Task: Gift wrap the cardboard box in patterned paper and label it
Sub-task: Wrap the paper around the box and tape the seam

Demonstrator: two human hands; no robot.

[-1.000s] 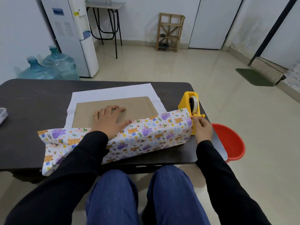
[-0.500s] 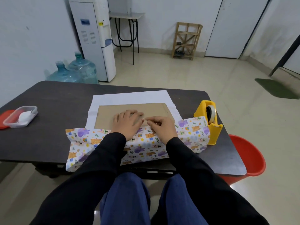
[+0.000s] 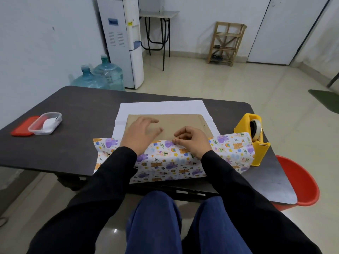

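A flat brown cardboard box [image 3: 176, 121] lies on the dark table [image 3: 77, 129], on patterned paper whose white back [image 3: 161, 107] shows beyond it. The paper's printed near flap [image 3: 165, 162] is folded up over the box's near edge. My left hand [image 3: 139, 133] rests across that flap and the box, fingers spread and relaxed. My right hand [image 3: 192, 141] has curled fingers, and its thumb and forefinger pinch at the flap's top edge near the box's middle. No strip of clear tape can be made out there. A yellow tape dispenser [image 3: 255, 143] stands right of the flap.
A clear plastic container [image 3: 45, 123] with something white inside sits on a red lid [image 3: 22, 127] at the table's left. A red tub [image 3: 302, 182] stands on the floor past the table's right corner. Water bottles [image 3: 102, 76] and a cooler stand behind.
My right hand left the tape dispenser and came to the middle of the flap's top edge. My left hand stayed on the box, its fingers now spread wider. The view swung left.
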